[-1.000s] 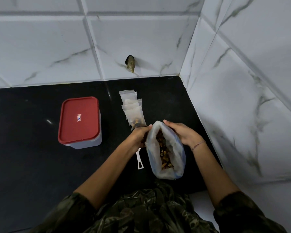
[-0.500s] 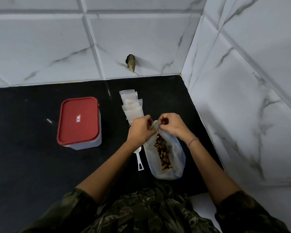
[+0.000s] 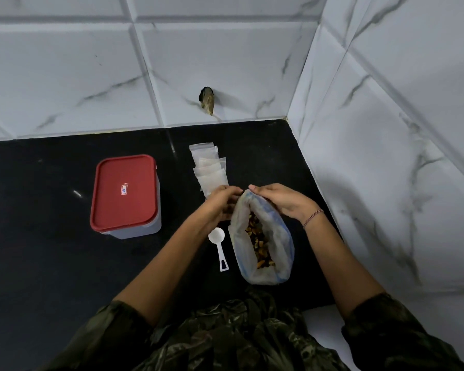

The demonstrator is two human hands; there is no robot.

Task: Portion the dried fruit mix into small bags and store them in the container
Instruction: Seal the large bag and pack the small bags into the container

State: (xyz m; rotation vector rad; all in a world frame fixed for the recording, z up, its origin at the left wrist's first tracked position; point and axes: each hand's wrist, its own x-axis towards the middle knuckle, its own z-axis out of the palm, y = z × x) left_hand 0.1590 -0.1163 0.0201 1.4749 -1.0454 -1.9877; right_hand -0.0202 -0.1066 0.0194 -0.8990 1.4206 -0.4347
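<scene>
Hands have pulled apart since 0.5 s ago, left hand (image 3: 223, 202) & right hand (image 3: 281, 202) each pinching the rim of the dried fruit mix bag (image 3: 263, 236) lying on the black counter (image 3: 38, 236), so prob. the opening step; next needs 1 hand freed for scoop (image 3: 220, 247) & a small bag (image 3: 209, 170).

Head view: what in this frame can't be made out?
Container: the red lid hides its inside.
Sticker on the lid: too small to read.
Nearest small bags: the left hand hides their near ends.
Fruit bag: the right hand covers part of its rim.
</scene>
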